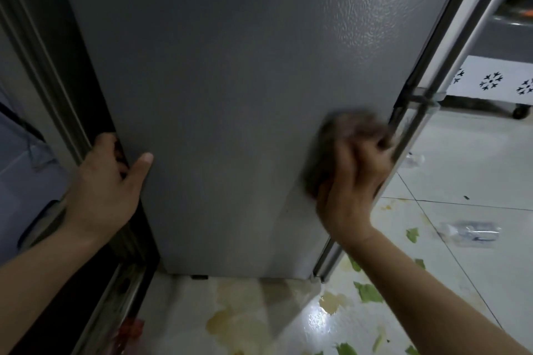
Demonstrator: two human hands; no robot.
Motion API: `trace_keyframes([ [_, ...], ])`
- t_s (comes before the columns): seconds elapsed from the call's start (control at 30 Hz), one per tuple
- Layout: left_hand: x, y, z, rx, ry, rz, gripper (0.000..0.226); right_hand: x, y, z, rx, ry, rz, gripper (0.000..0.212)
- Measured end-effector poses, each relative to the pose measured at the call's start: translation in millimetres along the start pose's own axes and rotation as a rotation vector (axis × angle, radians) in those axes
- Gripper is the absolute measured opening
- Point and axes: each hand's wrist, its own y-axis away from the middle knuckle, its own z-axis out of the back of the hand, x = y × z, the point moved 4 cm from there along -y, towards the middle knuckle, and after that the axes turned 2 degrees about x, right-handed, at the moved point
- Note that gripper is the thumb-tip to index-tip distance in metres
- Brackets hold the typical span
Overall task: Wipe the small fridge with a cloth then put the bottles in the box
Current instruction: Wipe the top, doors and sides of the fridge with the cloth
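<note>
I'm looking down the grey side panel of the small fridge (230,95), which fills the middle of my view from top to floor. My left hand (106,181) grips the panel's left edge: the thumb lies flat on the grey face, and the other fingers curl round the edge into the dark gap, out of sight. Left of that gap runs a ribbed grey frame (37,46), close alongside the fridge, so there is little room on that side.

My right hand (352,181) holds a dark cloth (340,135) pressed against the panel low down, near its right edge. The hand and cloth are blurred; the fingers look curled over the cloth, but I cannot tell how each one lies. Just right of the cloth the panel ends at a metal rail (418,112) that runs diagonally down to the floor.

Beyond the rail the tiled floor (461,153) opens out. A clear plastic bottle (468,232) lies on its side there, well apart from the fridge, and another (414,160) lies nearer the rail. Green leaf scraps (369,292) and a yellowish spill (236,317) mark the tiles at the fridge's foot. A white panel with black snowflake marks (490,81) stands farther off on the right.
</note>
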Motion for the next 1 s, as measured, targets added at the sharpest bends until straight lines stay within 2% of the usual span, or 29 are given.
trace_keyframes([
  [0.03, -2.1, 0.8, 0.3, -0.005, 0.0, 0.005, 0.03, 7.3, 24.5, -8.7, 0.141, 0.031, 0.126, 0.042],
  [0.1, -3.9, 1.0, 0.8, 0.008, 0.003, 0.048, 0.025, 21.9, 68.9, -16.7, 0.367, 0.168, 0.548, 0.041],
  [0.13, -5.2, 0.9, 1.0, 0.021, 0.0, 0.067, 0.025, 21.6, 79.2, -17.8, 0.424, 0.212, 0.691, 0.04],
  [0.17, -6.6, 0.2, 1.4, 0.034, -0.005, 0.077, 0.026, 22.4, 75.6, -18.0, 0.439, 0.223, 0.746, 0.042],
  [0.23, -10.3, -0.4, 2.3, 0.054, -0.02, 0.088, 0.028, 29.8, 45.3, -17.9, 0.375, 0.178, 0.733, 0.04],
  [0.33, -13.7, 1.5, 3.9, 0.042, -0.059, 0.101, 0.029, 45.7, -21.4, -21.6, 0.157, 0.102, 0.524, 0.05],
  [0.4, -14.2, 2.8, 5.0, 0.055, -0.044, 0.136, 0.032, 58.9, -41.8, -30.2, 0.06, 0.069, 0.396, 0.049],
  [0.47, -15.8, 3.6, 6.7, 0.082, -0.031, 0.155, 0.035, 68.3, -28.1, -40.0, 0.079, 0.075, 0.411, 0.051],
  [0.5, -16.1, 3.9, 8.0, 0.091, -0.031, 0.153, 0.035, 71.3, -10.3, -45.7, 0.14, 0.07, 0.498, 0.05],
  [0.6, -17.4, 6.0, 12.6, 0.124, -0.036, 0.126, 0.027, 78.2, 56.2, -57.5, 0.473, 0.084, 0.864, 0.032],
  [0.67, -16.5, 7.8, 15.2, 0.167, -0.03, 0.101, 0.022, 79.7, 73.1, -59.0, 0.609, 0.127, 0.961, 0.034],
  [0.73, -13.8, 10.0, 17.6, 0.219, -0.016, 0.1, 0.016, 85.4, 60.9, -59.6, 0.594, 0.112, 0.938, 0.034],
  [0.8, -12.9, 12.6, 19.7, 0.248, 0.038, 0.101, 0.012, 94.1, 23.8, -58.7, 0.435, 0.044, 0.843, 0.035],
  [0.9, -9.5, 16.5, 20.0, 0.289, 0.128, 0.12, 0.015, 110.6, -27.5, -65.8, 0.227, 0.03, 0.646, 0.049],
  [1.0, -5.8, 18.1, 23.4, 0.317, 0.206, 0.117, 0.023, 122.9, -12.9, -79.9, 0.253, 0.015, 0.613, 0.048],
])
